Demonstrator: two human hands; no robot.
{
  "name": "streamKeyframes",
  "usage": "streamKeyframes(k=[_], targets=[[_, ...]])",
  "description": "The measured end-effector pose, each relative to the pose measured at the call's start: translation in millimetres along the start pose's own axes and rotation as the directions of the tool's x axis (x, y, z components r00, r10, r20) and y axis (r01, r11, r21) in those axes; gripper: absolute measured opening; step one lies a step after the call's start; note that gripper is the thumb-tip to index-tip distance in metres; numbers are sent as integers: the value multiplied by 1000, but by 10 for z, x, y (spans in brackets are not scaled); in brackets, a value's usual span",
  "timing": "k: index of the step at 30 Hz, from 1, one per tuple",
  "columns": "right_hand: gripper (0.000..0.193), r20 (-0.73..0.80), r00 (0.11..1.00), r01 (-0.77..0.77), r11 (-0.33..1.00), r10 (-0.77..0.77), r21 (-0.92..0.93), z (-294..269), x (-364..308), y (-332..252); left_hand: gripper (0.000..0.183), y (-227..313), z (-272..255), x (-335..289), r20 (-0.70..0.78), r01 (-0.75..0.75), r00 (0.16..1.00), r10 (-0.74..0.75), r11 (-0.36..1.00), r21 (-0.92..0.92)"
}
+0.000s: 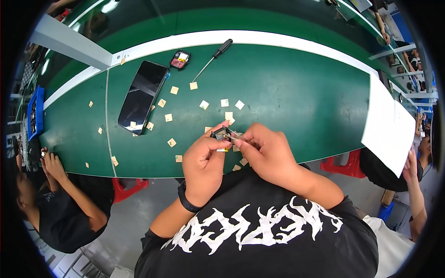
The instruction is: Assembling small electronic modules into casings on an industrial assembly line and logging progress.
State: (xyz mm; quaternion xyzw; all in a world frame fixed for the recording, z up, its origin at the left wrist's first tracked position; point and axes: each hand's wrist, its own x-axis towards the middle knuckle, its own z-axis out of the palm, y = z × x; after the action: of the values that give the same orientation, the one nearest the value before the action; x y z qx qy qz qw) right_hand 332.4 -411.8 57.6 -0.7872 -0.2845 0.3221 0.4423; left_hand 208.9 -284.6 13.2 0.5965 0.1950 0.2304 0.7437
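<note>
My left hand (202, 163) grips a small black device housing (215, 134) between thumb and fingers, just over the near part of the table. A yellow and white label shows at its lower side. My right hand (271, 150) is closed on thin metal tweezers (234, 135), whose tips reach into the housing. What the tips touch is too small to make out. Around both hands lie several small square cream stickers (225, 103), some partly hidden beneath the fingers.
On the green table (296, 88) lie a black smartphone (143, 95), another small black device (180, 60) and a black-handled screwdriver (213, 59). A person at right holds a white sheet (389, 125). At left another person works beside a blue bin (35, 112).
</note>
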Motion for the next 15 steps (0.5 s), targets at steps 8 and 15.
streamKeyframes(k=[8, 15], targets=[[15, -6, 999, 39, 993, -38, 115, -9, 28, 23, 31, 91, -19, 19, 40, 136, 991, -130, 964, -229], [25, 72, 930, 360, 933, -361, 26, -66, 273, -27, 53, 128, 39, 28, 45, 114, 993, -109, 982, -151]])
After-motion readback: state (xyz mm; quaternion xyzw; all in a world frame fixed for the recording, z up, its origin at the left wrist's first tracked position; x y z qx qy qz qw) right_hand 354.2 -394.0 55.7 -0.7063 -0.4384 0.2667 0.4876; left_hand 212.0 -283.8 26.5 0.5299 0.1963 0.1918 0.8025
